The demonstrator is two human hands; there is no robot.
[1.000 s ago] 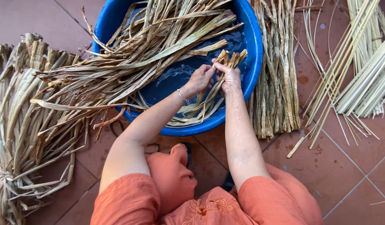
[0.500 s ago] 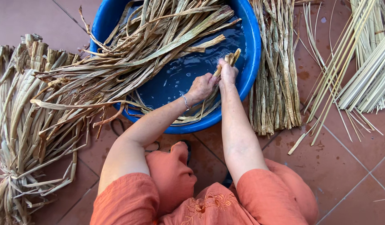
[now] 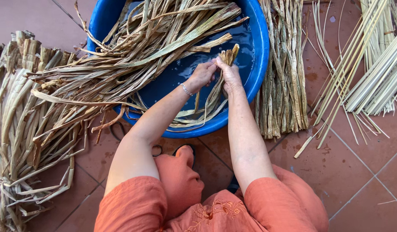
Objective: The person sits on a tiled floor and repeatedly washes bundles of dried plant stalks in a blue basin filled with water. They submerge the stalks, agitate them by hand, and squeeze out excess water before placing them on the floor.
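Head view: a small bunch of dried plant strips is being gripped by both hands above the water in a round blue basin. The left hand is being closed around the bunch from the left side, and the right hand is being clenched on it from the right, so that the upper ends are being held upright just above the fingers while the lower ends are being trailed into the water toward the near rim.

Progress is being judged as partial. A large sheaf of long strips is being left draped across the basin and over its left rim, only partly wetted. A thick tied bundle of dry leaves is being kept on the tiled floor well to the left, apparently untouched. A flat stack of straight strips is being kept just beside the basin on the right, and paler split stalks are being kept farther right; whether these have been soaked cannot be told. Most of the material is therefore being judged as remaining, with one bunch in hand.
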